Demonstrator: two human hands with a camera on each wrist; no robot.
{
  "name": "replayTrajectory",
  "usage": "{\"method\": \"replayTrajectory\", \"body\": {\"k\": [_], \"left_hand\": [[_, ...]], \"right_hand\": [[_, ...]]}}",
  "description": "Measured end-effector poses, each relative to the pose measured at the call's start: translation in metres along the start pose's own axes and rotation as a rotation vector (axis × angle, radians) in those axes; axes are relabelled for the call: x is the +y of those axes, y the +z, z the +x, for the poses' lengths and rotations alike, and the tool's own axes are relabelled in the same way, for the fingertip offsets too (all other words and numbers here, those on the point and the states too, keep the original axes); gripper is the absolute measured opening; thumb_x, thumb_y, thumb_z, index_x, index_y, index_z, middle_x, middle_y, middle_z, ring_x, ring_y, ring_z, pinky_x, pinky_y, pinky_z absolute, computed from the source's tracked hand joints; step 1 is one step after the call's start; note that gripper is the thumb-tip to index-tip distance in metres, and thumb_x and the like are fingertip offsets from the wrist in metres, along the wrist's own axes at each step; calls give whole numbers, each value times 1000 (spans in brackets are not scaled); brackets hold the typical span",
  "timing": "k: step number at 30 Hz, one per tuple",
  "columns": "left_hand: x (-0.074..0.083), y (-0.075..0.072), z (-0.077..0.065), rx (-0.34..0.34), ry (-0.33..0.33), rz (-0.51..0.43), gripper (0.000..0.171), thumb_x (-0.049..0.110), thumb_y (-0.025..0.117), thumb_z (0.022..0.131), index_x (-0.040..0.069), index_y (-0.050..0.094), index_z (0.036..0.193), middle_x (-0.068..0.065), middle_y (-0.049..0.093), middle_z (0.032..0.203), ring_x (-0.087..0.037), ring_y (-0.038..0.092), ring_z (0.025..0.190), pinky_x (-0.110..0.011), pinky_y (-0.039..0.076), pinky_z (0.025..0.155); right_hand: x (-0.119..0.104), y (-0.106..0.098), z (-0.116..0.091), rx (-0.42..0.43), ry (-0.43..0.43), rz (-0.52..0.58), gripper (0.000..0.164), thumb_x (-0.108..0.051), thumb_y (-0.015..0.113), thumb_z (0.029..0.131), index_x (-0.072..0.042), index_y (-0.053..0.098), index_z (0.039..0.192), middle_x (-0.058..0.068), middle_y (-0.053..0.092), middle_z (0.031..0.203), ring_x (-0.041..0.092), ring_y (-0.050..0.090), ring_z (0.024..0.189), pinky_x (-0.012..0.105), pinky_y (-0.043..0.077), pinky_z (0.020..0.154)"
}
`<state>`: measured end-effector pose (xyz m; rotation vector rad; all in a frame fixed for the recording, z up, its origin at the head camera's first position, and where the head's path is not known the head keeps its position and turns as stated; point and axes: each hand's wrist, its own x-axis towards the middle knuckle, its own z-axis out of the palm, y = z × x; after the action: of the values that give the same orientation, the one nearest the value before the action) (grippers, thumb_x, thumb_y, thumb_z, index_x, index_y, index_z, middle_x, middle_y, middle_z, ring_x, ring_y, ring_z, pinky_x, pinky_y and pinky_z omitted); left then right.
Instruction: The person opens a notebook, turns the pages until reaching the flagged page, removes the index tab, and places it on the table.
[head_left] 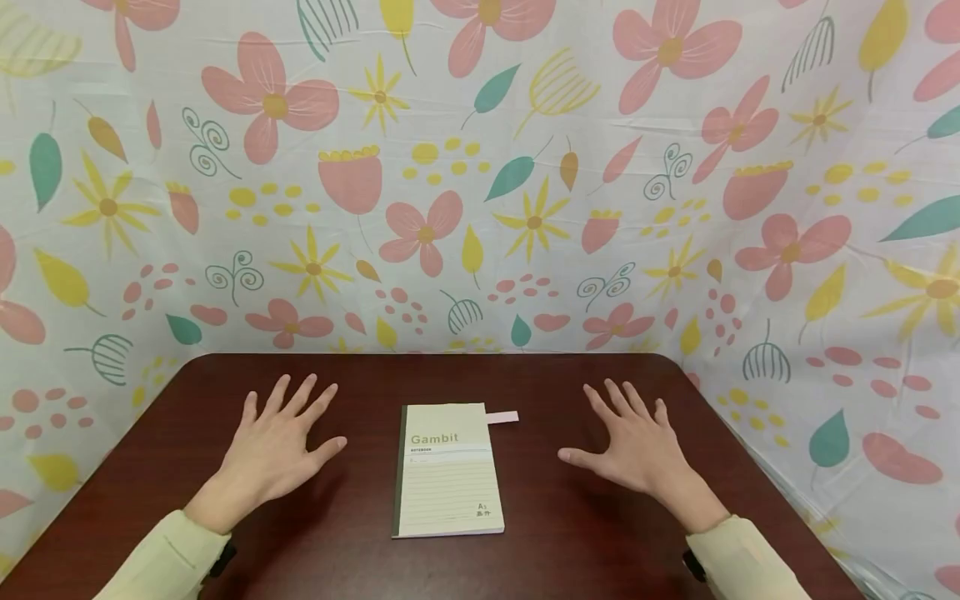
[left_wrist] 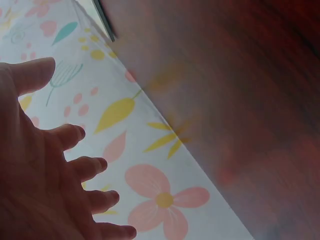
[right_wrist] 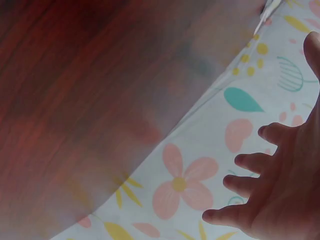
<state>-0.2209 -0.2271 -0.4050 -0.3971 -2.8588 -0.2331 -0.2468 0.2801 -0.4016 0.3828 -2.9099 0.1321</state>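
Observation:
A closed notebook (head_left: 448, 483) with a cream cover, a dark spine on its left and the word "Gambit" lies flat on the table. From its right edge, near the top, a pale pink tab (head_left: 502, 417) sticks out. My left hand (head_left: 272, 446) is held over the table to the left of the notebook, palm down, fingers spread, holding nothing. To the right of the notebook, my right hand (head_left: 633, 442) is spread the same way, also holding nothing. Both wrist views show the spread fingers; a corner of the notebook (left_wrist: 104, 20) peeks in at the top of the left one.
The dark reddish-brown wooden table (head_left: 555, 558) has rounded far corners and a glossy top. A white curtain (head_left: 465, 100) printed with pink, yellow and green flowers and leaves hangs behind it and along both sides.

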Motion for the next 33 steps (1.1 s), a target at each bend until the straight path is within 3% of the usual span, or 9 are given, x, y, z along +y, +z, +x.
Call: {"method": "replayTrajectory", "body": {"k": [11, 21, 33], "left_hand": [[13, 8, 1, 10, 54, 9, 87, 61, 71, 93, 16, 44, 162, -19, 41, 163, -51, 28, 151, -78, 17, 111], [24, 15, 1, -4, 102, -51, 87, 55, 77, 89, 13, 48, 160, -20, 49, 157, -48, 27, 152, -75, 20, 114], [31, 24, 5, -107, 120, -120, 89, 57, 79, 88, 12, 49, 159, -19, 54, 150, -46, 51, 131, -69, 43, 97]], "right_hand": [[-15, 9, -3, 6, -69, -6, 122, -97, 56, 74, -16, 41, 164, 20, 39, 164, 44, 37, 148, 75, 35, 103], [-32, 15, -2, -46, -118, 114, 119, -84, 76, 71, -19, 42, 164, 15, 48, 158, 40, 48, 139, 73, 36, 104], [-59, 23, 2, -214, -196, 380, 107, -63, 88, 75, -14, 47, 160, 14, 48, 157, 38, 45, 142, 70, 33, 109]]}}
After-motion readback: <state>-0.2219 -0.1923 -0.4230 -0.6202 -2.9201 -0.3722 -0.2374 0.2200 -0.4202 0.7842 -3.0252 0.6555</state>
